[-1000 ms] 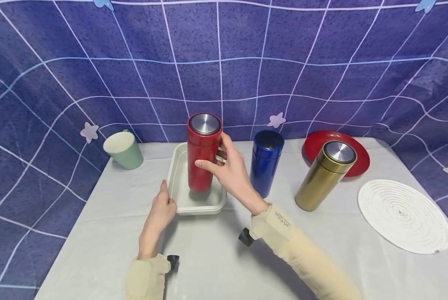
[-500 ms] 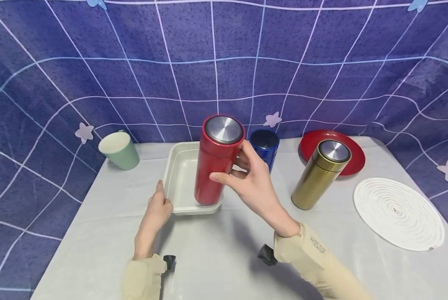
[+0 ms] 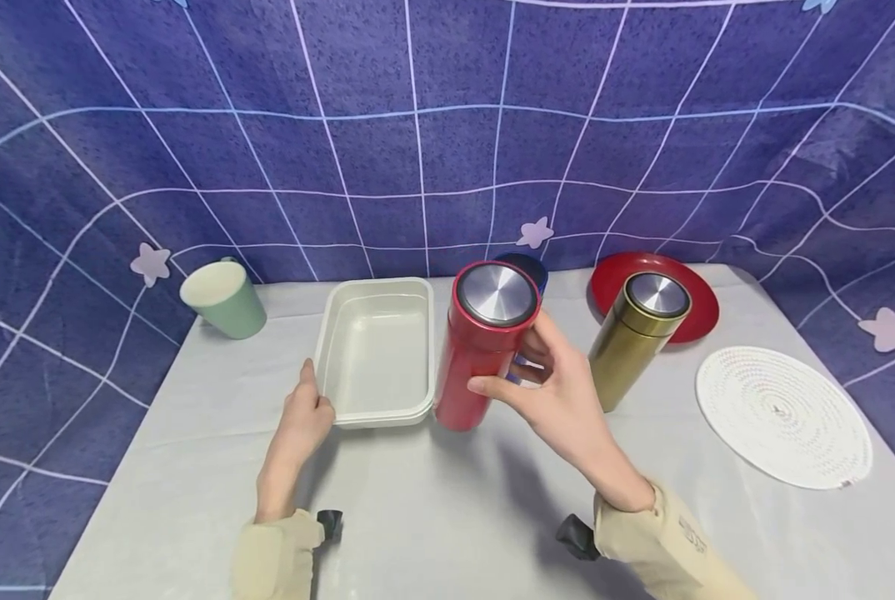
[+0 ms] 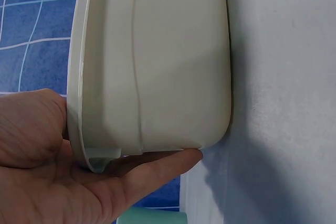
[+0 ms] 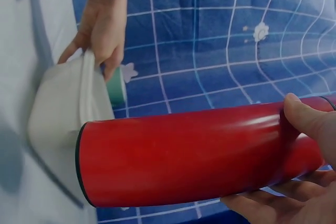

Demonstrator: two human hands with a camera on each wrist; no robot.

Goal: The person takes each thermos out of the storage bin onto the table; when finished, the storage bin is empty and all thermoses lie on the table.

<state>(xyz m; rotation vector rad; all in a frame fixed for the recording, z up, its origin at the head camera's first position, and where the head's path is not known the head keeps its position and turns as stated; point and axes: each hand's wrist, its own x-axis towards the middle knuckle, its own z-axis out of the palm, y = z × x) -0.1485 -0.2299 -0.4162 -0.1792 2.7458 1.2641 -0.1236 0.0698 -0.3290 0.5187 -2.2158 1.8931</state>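
Observation:
My right hand [image 3: 567,404] grips a red thermos [image 3: 466,375] with a silver-topped lid, thumb on the near side and fingers behind. The thermos tilts slightly and hangs above the table, just right of an off-white rectangular container [image 3: 380,417]. In the right wrist view, its dark-rimmed base [image 5: 84,166] is off the tabletop, beside the container's rim. My left hand [image 3: 297,421] holds the container's left rim near the front corner; the left wrist view has a finger [image 4: 163,174] along the outer wall. Nothing lies inside the container.
Behind the red thermos stands a blue bottle [image 3: 526,268], mostly hidden. A gold thermos [image 3: 627,350] is to the right, before a red plate [image 3: 695,312]. A round white mat [image 3: 785,417] lies far right, a green cup [image 3: 230,304] back left. A patterned cloth hangs behind.
My right hand has lifted the red thermos out of the container and carried it right and nearer to me, now partly covering the blue bottle. The left hand keeps its hold on the container.

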